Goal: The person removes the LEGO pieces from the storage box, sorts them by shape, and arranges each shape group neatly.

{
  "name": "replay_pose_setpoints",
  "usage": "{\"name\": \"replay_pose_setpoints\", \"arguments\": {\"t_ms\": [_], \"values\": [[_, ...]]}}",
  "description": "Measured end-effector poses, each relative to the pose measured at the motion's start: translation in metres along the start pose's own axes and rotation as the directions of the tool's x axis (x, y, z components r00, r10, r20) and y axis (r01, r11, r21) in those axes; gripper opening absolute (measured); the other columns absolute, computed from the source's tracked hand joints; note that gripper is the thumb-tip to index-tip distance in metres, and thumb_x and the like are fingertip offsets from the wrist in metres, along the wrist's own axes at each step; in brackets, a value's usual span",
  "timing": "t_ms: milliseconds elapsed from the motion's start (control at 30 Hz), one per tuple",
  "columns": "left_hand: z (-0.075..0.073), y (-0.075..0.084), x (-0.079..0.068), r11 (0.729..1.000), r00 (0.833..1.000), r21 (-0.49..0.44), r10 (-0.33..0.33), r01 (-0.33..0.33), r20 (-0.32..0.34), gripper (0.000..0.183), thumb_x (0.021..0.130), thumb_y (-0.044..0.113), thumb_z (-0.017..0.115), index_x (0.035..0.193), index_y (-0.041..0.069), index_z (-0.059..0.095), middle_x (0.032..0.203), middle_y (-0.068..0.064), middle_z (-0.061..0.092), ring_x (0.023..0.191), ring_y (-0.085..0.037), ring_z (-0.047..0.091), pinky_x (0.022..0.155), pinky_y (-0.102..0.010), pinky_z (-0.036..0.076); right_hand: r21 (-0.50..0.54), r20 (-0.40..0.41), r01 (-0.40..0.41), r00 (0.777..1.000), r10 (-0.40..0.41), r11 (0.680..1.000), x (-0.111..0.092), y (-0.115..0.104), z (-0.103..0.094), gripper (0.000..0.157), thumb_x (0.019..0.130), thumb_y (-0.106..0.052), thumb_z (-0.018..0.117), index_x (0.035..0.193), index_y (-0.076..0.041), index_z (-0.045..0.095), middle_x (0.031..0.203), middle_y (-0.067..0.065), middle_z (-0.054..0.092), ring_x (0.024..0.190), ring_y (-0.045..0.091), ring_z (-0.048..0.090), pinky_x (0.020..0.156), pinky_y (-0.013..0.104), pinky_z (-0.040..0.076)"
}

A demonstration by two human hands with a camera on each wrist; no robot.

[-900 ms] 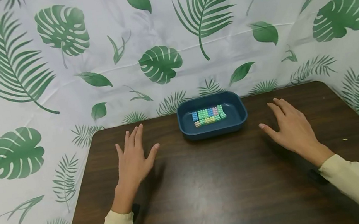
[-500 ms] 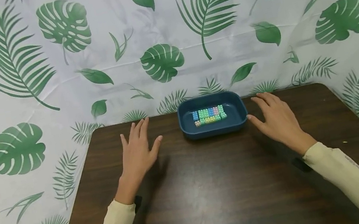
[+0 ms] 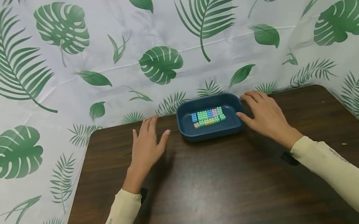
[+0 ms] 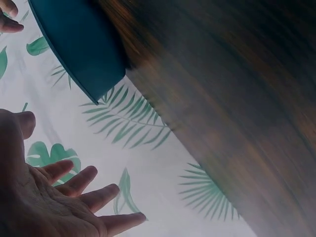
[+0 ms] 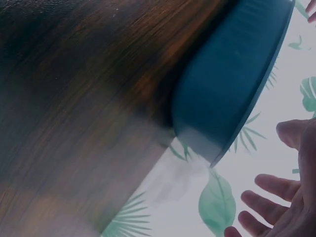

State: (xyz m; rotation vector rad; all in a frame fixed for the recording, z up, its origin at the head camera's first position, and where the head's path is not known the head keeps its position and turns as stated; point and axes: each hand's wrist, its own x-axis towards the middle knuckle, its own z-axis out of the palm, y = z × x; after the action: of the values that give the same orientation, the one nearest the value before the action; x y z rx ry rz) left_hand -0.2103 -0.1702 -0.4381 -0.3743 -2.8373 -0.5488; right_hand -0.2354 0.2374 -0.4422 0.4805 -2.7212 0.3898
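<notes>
Tray [image 3: 213, 135] between left hand [image 3: 146, 148] and right hand [image 3: 265, 116], long axis side-to-side; right nearer (just beside); both spread, empty.

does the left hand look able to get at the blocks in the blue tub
Probably yes. The left hand holds nothing, and the tub is open on top, leaving the blocks uncovered. The hand would have to go over the tub's side, but nothing else seems in the way.
</notes>
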Motion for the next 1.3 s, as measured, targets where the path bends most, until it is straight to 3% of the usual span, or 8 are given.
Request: {"name": "replay_pose_setpoints", "arguments": {"t_ms": [267, 533, 700, 900, 1067, 1300], "values": [[0.008, 0.007, 0.012, 0.999, 1.0, -0.038, -0.001, 0.001, 0.006, 0.07, 0.11, 0.054, 0.048, 0.165, 0.013, 0.035, 0.164, -0.014, 0.045, 0.155, -0.034, 0.042, 0.124, -0.07, 0.029, 0.0, 0.008, 0.006, 1.0, -0.006, 1.0, 0.008, -0.005, 0.005, 0.065, 0.1, -0.04, 0.073, 0.149, -0.002, 0.055, 0.152, 0.022, 0.055, 0.145, 0.044, 0.044, 0.111, 0.067, 0.042], [0.008, 0.017, 0.021, 0.976, 0.992, -0.202, -0.067, 0.088, 0.107, 0.075, 0.109, 0.06, 0.043, 0.169, 0.019, 0.023, 0.172, -0.012, 0.034, 0.149, -0.038, 0.05, 0.11, -0.063, 0.049, 0.037, 0.051, -0.026, 0.998, 0.024, 0.999, 0.016, -0.009, 0.016, 0.063, 0.099, -0.038, 0.074, 0.152, -0.008, 0.055, 0.152, 0.02, 0.059, 0.152, 0.043, 0.041, 0.119, 0.068, 0.036], [0.015, 0.022, 0.031, 0.949, 0.99, -0.295, -0.081, 0.113, 0.119, 0.078, 0.11, 0.06, 0.042, 0.17, 0.017, 0.02, 0.175, -0.014, 0.027, 0.157, -0.037, 0.038, 0.122, -0.061, 0.039, 0.039, 0.063, -0.033, 0.998, 0.03, 0.999, 0.02, -0.012, 0.024, 0.066, 0.096, -0.037, 0.079, 0.151, -0.009, 0.055, 0.146, 0.021, 0.065, 0.153, 0.042, 0.039, 0.122, 0.067, 0.032], [0.03, 0.033, 0.047, 0.912, 0.987, -0.385, -0.097, 0.141, 0.131, 0.079, 0.11, 0.058, 0.043, 0.17, 0.013, 0.019, 0.176, -0.013, 0.023, 0.163, -0.034, 0.027, 0.129, -0.057, 0.029, 0.042, 0.077, -0.059, 0.995, 0.056, 0.997, 0.022, -0.011, 0.027, 0.068, 0.094, -0.037, 0.081, 0.151, -0.008, 0.056, 0.146, 0.021, 0.065, 0.155, 0.042, 0.038, 0.123, 0.067, 0.03], [0.046, 0.043, 0.057, 0.873, 0.974, -0.437, -0.166, 0.217, 0.152, 0.078, 0.11, 0.055, 0.045, 0.169, 0.01, 0.02, 0.176, -0.015, 0.024, 0.162, -0.035, 0.027, 0.129, -0.057, 0.029, 0.05, 0.099, -0.089, 0.992, 0.084, 0.995, 0.025, -0.01, 0.029, 0.068, 0.097, -0.04, 0.078, 0.152, -0.008, 0.055, 0.148, 0.021, 0.064, 0.155, 0.042, 0.036, 0.123, 0.067, 0.03], [0.062, 0.052, 0.072, 0.78, 0.935, -0.517, -0.269, 0.352, 0.23, 0.075, 0.113, 0.047, 0.043, 0.17, 0.006, 0.015, 0.176, -0.02, 0.019, 0.164, -0.038, 0.022, 0.131, -0.055, 0.024, 0.051, 0.094, -0.065, 0.994, 0.06, 0.997, 0.027, -0.01, 0.034, 0.062, 0.097, -0.035, 0.078, 0.148, -0.007, 0.059, 0.152, 0.019, 0.061, 0.154, 0.042, 0.037, 0.124, 0.066, 0.03]]}}
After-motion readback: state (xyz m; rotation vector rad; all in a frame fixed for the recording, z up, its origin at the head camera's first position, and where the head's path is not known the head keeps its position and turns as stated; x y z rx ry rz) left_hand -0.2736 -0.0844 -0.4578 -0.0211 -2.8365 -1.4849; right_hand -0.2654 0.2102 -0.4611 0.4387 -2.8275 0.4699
